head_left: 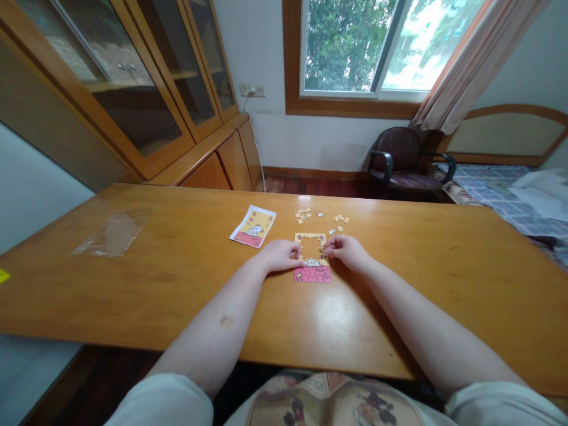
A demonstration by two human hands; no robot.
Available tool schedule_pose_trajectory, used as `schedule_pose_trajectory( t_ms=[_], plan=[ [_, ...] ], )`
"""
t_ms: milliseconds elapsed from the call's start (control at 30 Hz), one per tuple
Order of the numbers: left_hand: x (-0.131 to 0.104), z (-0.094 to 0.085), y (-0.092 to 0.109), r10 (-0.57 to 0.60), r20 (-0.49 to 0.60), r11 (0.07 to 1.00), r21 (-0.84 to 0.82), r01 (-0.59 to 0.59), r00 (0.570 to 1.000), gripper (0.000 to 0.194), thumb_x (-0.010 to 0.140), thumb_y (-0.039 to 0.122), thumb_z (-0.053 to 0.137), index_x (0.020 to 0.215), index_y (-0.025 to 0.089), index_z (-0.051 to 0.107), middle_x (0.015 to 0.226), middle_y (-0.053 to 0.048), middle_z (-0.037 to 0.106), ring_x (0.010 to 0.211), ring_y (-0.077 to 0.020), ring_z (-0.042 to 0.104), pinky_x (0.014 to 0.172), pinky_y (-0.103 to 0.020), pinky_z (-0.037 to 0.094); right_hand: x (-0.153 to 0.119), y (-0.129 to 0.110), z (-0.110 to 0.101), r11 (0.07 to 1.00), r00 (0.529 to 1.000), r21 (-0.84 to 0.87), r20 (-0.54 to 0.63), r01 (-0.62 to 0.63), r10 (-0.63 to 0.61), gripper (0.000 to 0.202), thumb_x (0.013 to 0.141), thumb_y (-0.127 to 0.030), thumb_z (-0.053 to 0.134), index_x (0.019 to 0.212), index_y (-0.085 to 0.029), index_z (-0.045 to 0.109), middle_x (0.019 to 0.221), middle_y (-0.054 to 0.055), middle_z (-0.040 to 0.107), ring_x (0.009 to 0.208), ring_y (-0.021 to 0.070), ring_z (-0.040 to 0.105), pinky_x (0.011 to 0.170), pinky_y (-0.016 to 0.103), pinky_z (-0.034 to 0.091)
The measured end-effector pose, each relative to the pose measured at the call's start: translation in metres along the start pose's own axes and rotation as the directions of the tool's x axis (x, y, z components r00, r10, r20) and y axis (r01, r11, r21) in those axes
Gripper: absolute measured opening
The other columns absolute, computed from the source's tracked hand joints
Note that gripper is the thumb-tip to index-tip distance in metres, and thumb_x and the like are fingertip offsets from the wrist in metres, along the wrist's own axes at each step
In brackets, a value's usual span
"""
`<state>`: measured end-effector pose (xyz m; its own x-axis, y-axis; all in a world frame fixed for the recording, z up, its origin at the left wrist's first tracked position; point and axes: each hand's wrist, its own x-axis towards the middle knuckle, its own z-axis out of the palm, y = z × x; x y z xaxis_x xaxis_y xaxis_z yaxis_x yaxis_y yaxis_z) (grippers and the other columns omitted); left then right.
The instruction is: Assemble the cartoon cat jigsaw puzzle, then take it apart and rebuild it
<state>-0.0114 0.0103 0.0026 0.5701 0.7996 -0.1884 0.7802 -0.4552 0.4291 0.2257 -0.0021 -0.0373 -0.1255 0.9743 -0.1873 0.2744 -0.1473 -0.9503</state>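
Observation:
A partly assembled jigsaw puzzle (312, 274) lies flat on the table, its lower part pink and its yellow border framing a gap of bare wood. My left hand (280, 255) rests at its left edge, the thumb stretched onto the puzzle and the other fingers loosely curled, apart from the thumb. At the right edge, the fingertips of my right hand (349, 252) are pinched together; anything between them is too small to make out. Beyond the puzzle lie a cluster of loose puzzle pieces (303, 215) and several scattered pieces (341, 219).
A picture card (252, 226) with a matching yellow and pink design lies left of the puzzle. Farther left is a clear plastic bag (113, 234). The wooden table (177, 290) spans the view, with a glass-door cabinet (146, 136) behind it and a chair (402, 157) beyond.

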Motion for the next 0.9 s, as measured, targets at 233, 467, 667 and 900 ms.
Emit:
schedule_pose_trajectory(
  t_ms=[233, 467, 667, 900],
  plan=[
    [-0.001, -0.001, 0.001, -0.01, 0.012, 1.0, -0.008, 0.01, 1.0, 0.031, 0.072, 0.052, 0.063, 0.076, 0.022, 0.058, 0.072, 0.003, 0.062, 0.065, -0.0143, 0.055, 0.055, -0.024, 0.03, -0.001, 0.001, 0.0, 0.961, 0.983, -0.25, -0.113, 0.114, -0.146, 0.014, 0.074, -0.019, 0.063, 0.087, -0.018, 0.066, 0.084, 0.003, 0.071, 0.077, 0.0155, 0.065, 0.078, 0.031, 0.051],
    [-0.002, -0.002, 0.002, -0.008, 0.017, 1.0, -0.011, 0.008, 1.0, 0.029, 0.072, 0.051, 0.063, 0.074, 0.022, 0.057, 0.07, 0.002, 0.062, 0.064, -0.0146, 0.055, 0.055, -0.024, 0.029, -0.011, -0.001, -0.013, 0.879, 0.975, -0.45, -0.072, 0.157, -0.211, 0.016, 0.08, -0.023, 0.056, 0.088, -0.019, 0.069, 0.087, 0.004, 0.071, 0.081, 0.0168, 0.063, 0.078, 0.03, 0.047],
    [-0.003, -0.004, 0.005, -0.036, 0.024, 0.999, -0.008, 0.036, 0.999, 0.03, 0.072, 0.051, 0.063, 0.075, 0.022, 0.058, 0.072, 0.002, 0.062, 0.066, -0.0156, 0.057, 0.055, -0.025, 0.031, -0.019, -0.011, -0.015, 0.788, 0.975, -0.579, 0.061, 0.21, -0.215, 0.013, 0.077, -0.024, 0.061, 0.085, -0.02, 0.071, 0.074, 0.0, 0.066, 0.067, 0.0136, 0.056, 0.065, 0.025, 0.043],
    [-0.001, -0.001, 0.001, -0.003, 0.012, 1.0, -0.002, 0.003, 1.0, 0.03, 0.073, 0.052, 0.063, 0.076, 0.023, 0.059, 0.072, 0.002, 0.063, 0.065, -0.0153, 0.056, 0.055, -0.025, 0.03, -0.022, -0.014, -0.007, 0.717, 0.964, -0.658, 0.05, 0.228, -0.26, 0.02, 0.078, -0.04, 0.064, 0.081, -0.021, 0.069, 0.07, 0.0, 0.061, 0.065, 0.0134, 0.051, 0.06, 0.024, 0.038]
  ],
)
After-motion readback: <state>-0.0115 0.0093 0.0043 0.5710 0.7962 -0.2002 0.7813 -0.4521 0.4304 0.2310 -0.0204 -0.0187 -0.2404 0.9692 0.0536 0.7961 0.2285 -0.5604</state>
